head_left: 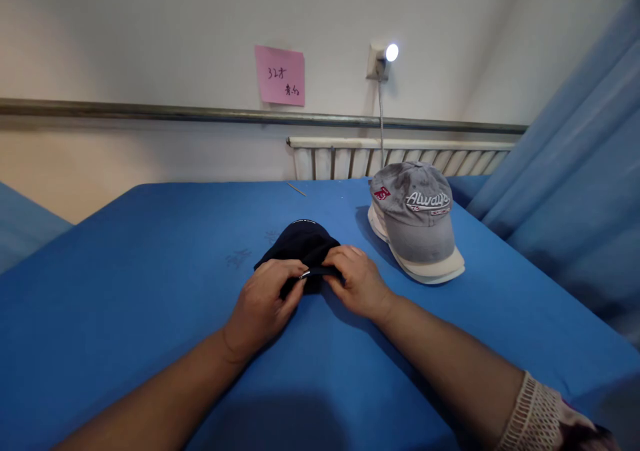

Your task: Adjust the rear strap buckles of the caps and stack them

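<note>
Blue table (125,304) against a pale wall (175,37). Dark cap (303,241) near centre, near side partly hidden by the hands; white lettering at its 12 o'clock too small to read. Left hand (265,301) reaches in from 7 o'clock, right hand (357,281) from 4, wrists angled inward; fingers pinch a narrow dark strap (320,273) at both ends. Bright bit (306,275) at left fingertips unclear.

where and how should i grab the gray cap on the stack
Probably take the gray cap by its crown, coming from above with the right hand, the nearer one: the dome stands up, its top uncovered. The gray brim looks a poorer grip, since it lies close over pale brims that might come along.
</note>
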Tool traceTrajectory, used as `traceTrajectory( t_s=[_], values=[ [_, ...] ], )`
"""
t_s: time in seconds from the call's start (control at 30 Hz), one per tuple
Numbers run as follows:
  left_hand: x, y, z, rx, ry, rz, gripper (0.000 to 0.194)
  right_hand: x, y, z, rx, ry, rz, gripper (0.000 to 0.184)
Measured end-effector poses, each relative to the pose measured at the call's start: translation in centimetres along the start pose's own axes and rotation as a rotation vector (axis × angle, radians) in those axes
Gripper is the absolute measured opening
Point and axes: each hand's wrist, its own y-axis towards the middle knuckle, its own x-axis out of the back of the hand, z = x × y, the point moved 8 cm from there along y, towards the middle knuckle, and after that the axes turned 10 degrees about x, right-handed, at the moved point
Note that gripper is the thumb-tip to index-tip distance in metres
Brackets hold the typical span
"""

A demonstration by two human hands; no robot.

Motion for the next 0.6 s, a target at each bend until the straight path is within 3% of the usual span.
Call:
traceTrajectory(
  t_s=[0.2,0.3,0.47,0.6],
  values=[
    [-0.6,0.3,3.4,0.338,-0.061,0.041,0.013,-1.4,-0.2,-1.6,-0.136,0.140,0.082,0.011],
    [-1.2,0.1,4.5,0.418,-0.110,0.059,0.019,-2.0,-0.4,-2.3,-0.236,0.190,0.122,0.018],
    [-1.2,0.1,4.4,0.385,-0.096,0.062,0.021,-2.1,-0.5,-2.1,-0.217,0.209,0.133,0.027],
    [-1.0,0.4,2.9,0.212,0.001,0.068,0.022,-1.6,-0.4,-1.4,-0.144,0.190,0.095,0.025]
  ],
)
